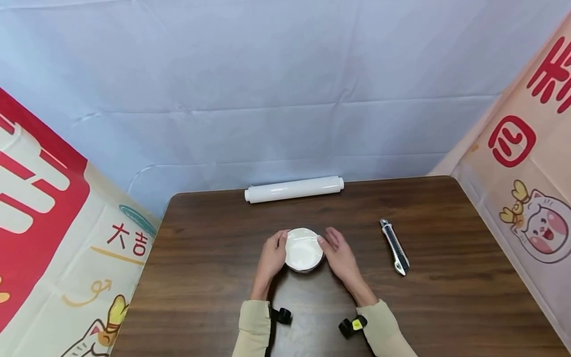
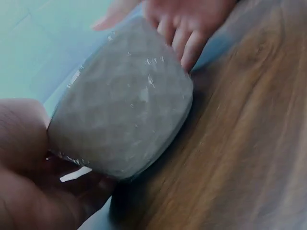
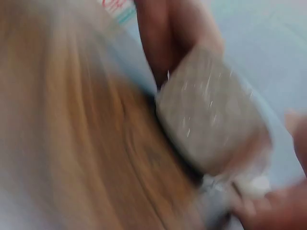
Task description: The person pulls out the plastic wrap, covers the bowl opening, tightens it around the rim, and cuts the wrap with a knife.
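Note:
A small round bowl has a white inside and a grey-beige, diamond-patterned outer wall. Shiny clear cling film covers it and clings to its side. My left hand grips the bowl at its left, thumb at the rim and fingers below, as the left wrist view shows. On the other side, my right hand has its thumb by the rim and its fingers loosely extended away from the wall. Some film bunches near the right fingers in the blurred right wrist view.
A white roll of cling film lies along the back edge of the dark wooden table. To the right of the hands lies a utility knife. Pale cloth hangs behind, with printed banners at both sides.

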The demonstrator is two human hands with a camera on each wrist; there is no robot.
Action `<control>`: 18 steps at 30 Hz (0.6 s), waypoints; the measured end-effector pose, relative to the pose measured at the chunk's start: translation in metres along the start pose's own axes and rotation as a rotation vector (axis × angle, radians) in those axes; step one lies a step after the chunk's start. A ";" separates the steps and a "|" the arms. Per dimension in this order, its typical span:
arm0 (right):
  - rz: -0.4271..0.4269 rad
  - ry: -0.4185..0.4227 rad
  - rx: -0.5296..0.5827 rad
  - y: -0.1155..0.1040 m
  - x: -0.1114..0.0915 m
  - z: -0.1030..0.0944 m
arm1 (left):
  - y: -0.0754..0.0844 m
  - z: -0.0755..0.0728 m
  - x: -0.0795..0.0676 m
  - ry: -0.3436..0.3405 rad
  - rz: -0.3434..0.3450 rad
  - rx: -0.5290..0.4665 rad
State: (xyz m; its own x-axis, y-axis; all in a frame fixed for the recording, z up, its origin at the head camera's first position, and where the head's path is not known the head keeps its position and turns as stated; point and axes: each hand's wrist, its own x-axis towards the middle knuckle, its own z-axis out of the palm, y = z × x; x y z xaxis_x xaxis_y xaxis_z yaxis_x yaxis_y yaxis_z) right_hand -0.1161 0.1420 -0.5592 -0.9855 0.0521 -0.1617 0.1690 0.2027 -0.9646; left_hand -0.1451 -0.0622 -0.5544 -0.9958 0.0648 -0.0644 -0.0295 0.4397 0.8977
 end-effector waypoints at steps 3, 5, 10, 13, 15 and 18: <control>0.077 0.138 0.174 -0.004 -0.016 0.000 | 0.003 0.007 -0.002 0.040 -0.005 -0.005; 0.099 0.144 0.208 -0.006 -0.027 0.004 | 0.004 0.010 -0.004 0.074 -0.015 -0.016; 0.043 0.056 0.212 -0.006 -0.033 0.014 | 0.003 0.014 -0.006 0.104 -0.004 -0.050; -0.008 0.063 0.160 -0.004 -0.027 0.016 | 0.002 0.015 -0.005 0.099 0.002 -0.054; -0.017 0.083 0.082 -0.003 -0.023 0.017 | 0.001 0.015 -0.005 0.100 0.014 -0.032; -0.030 0.098 -0.043 -0.002 -0.017 0.017 | 0.000 0.014 -0.003 0.111 0.045 0.021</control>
State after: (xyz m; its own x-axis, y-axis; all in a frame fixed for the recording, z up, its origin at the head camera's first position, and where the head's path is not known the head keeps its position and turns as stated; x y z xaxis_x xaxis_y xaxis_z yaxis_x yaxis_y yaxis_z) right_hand -0.0999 0.1245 -0.5584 -0.9840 0.1400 -0.1101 0.1423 0.2469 -0.9585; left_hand -0.1410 -0.0496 -0.5599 -0.9996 -0.0143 0.0258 0.0164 0.4573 0.8892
